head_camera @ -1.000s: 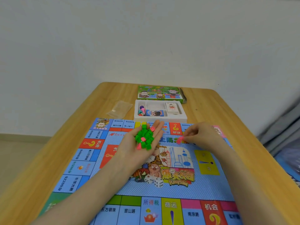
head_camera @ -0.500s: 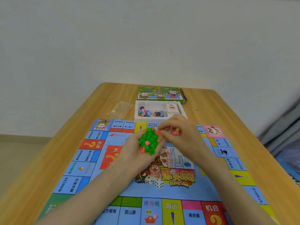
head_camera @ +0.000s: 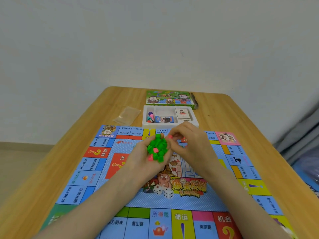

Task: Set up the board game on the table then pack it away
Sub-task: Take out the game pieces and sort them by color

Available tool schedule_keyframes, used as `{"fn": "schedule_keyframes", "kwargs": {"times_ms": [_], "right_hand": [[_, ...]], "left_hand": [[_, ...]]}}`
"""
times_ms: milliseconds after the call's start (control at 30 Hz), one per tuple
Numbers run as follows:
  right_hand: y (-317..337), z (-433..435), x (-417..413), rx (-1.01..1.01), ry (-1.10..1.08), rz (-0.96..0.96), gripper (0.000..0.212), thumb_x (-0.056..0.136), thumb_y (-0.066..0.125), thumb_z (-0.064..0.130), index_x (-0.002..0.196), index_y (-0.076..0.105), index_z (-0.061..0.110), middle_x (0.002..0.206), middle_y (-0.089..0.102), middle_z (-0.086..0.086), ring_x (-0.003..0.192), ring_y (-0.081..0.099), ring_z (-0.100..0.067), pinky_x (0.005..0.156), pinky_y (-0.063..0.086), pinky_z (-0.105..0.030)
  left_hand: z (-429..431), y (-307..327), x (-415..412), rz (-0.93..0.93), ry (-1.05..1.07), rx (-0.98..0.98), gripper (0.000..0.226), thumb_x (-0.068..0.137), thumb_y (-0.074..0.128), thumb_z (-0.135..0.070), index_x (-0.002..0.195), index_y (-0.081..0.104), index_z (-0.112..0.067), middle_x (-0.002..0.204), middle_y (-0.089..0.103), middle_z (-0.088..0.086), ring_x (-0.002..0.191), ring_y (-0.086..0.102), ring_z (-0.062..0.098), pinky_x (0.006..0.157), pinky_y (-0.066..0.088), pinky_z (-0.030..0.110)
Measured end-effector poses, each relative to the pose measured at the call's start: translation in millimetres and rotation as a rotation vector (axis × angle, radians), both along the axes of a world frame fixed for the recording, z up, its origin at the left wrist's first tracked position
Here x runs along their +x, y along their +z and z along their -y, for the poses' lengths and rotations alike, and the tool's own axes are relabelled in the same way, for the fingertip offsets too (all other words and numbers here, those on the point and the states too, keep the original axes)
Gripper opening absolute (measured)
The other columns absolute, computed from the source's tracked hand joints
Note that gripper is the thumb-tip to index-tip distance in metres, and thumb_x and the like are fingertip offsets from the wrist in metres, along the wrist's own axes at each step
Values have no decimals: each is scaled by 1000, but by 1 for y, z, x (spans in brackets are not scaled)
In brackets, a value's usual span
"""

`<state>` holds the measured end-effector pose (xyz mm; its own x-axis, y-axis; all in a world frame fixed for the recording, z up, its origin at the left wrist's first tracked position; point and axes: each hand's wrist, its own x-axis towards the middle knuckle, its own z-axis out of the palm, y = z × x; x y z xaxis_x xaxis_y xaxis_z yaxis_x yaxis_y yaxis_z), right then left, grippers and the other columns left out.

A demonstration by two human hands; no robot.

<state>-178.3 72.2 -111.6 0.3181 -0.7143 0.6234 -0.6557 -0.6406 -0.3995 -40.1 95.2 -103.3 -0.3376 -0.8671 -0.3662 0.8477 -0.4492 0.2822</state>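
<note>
Now sorting pcs: my left hand (head_camera: 143, 158) lies palm-up, open under the green-and-pink pile (head_camera: 158, 147), above the board (head_camera: 96, 169) toward the counter's (head_camera: 224, 114) far edge. My right hand (head_camera: 189, 147) pinches one pink piece (head_camera: 170, 136) — next, prob. set it apart w/o spilling.

Both bare forearms enter from the lower edge and converge toward the middle. Left forearm (head_camera: 96, 200): rises from the lower left, wrist straight. Left grip (head_camera: 144, 160): palm up and lightly cupped, fingers relaxed and pointing away from the body, carrying a pile of small pieces (head_camera: 158, 149) on palm and fingers. Right forearm (head_camera: 238, 195): rises from the lower right, wrist bent inward. Right grip (head_camera: 189, 145): back of the hand up, just beside the left fingertips; thumb and forefinger pinch one pink piece (head_camera: 170, 136), the other fingers curled beneath.
</note>
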Motion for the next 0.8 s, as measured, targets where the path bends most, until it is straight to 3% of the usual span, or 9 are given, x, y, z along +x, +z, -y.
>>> {"fn": "schedule_keyframes", "kwargs": {"times_ms": [200,267,367,433,700,800], "right_hand": [[23,1,-20,159,-111,351,10,80,70,4,80,65,13,68,61,10,65,58,-1,60,46,-8],[26,6,-34,309,-207,309,10,80,70,4,75,65,12,66,61,6,58,56,1,55,44,-7],[24,12,-51,552,-316,83,8,81,69,8,74,67,10,66,63,0,55,55,-6,47,42,-13],[20,14,-54,607,-347,-61,5,80,69,9,76,68,10,69,66,-1,59,55,-8,48,41,-15],[9,19,-46,567,-271,-149,10,79,75,18,86,72,12,73,64,6,67,57,-2,57,42,-7],[14,12,-38,404,-241,-22,13,84,68,14,96,72,16,77,61,11,69,54,-3,61,40,-11]], "left_hand": [[-1,8,4,-87,-11,-29,24,99,40,-10,98,58,6,108,66,28,107,60,40,94,43,51],[-1,8,5,-106,-6,-21,25,99,40,-10,100,58,7,106,67,28,108,60,40,94,44,50],[0,6,5,-126,-2,-13,29,100,39,-11,97,59,10,107,67,28,111,59,40,97,42,50],[0,5,6,-140,0,-7,35,101,38,-12,90,61,12,108,66,29,113,57,41,98,41,51],[0,3,4,-96,-7,-33,18,97,40,-9,100,56,-2,109,67,27,115,58,40,99,43,47],[-1,5,3,-85,-5,-27,17,97,40,-9,98,56,-1,108,66,28,112,59,39,100,42,48]]}}
